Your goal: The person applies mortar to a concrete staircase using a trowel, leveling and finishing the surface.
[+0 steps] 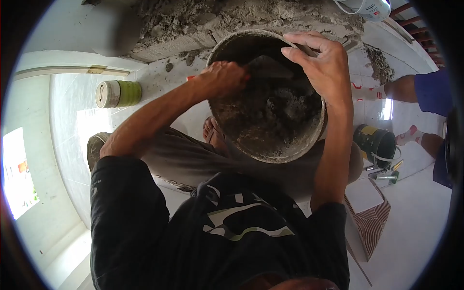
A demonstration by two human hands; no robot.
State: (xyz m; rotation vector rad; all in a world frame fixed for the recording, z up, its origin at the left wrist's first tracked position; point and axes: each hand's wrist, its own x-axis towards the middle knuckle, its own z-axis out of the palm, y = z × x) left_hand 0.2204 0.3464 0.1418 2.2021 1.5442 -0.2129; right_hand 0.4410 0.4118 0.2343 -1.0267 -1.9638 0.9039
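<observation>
A large round bucket [267, 158] is tipped so that its mouth faces me, in front of my legs. Wet grey mortar [290, 104] lies inside it. My left hand [222, 79] reaches in over the near left rim, closed round the red handle of a trowel [270, 67]. The trowel's flat blade sits within the shadowed upper part of the bucket. My right hand [321, 63] grips the upper right rim, with thumb and fingers on either side of the edge.
A mortar heap [251, 19] lies along the far side. A green-and-white container [118, 94] lies at left. At right are a dark bucket [376, 142], small tools [385, 176], a ridged-back tile [372, 224] and another person's legs [403, 89]. A white pail [372, 8] is at top right.
</observation>
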